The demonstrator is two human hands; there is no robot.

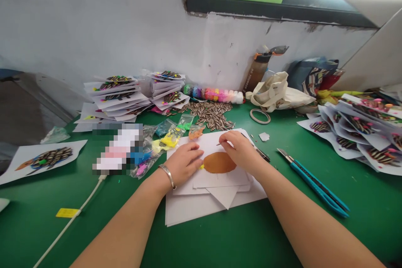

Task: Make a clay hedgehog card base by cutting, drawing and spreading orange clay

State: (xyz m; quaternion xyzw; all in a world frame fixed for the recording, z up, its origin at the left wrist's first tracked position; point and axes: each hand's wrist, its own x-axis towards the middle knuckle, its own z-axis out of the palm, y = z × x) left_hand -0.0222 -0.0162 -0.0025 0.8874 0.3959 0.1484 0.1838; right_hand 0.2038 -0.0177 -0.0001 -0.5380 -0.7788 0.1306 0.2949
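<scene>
A brown oval (220, 163) lies on white paper (201, 182) atop several other sheets in front of me. My left hand (185, 163) rests flat on the left of the paper, fingers extended and holding nothing. By its fingertips, at the oval's left edge, is a small yellow dab (201, 166). Above the oval, my right hand (238, 146) is closed in a pinch; a thin, pointed tip (218, 144) pokes out from the fingers. The rest of that thing is hidden in the hand. Beside the right wrist lies a dark pen-like object (263, 153).
Bags of coloured clay (171, 137) and a phone-like blurred item (117, 150) with a cable lie left. Striped sunflower seeds (213, 115) are heaped behind the paper. A blue box cutter (314, 182), blade showing, and a tape roll (260, 116) sit right. Stacked seed pictures (117, 102) stand behind.
</scene>
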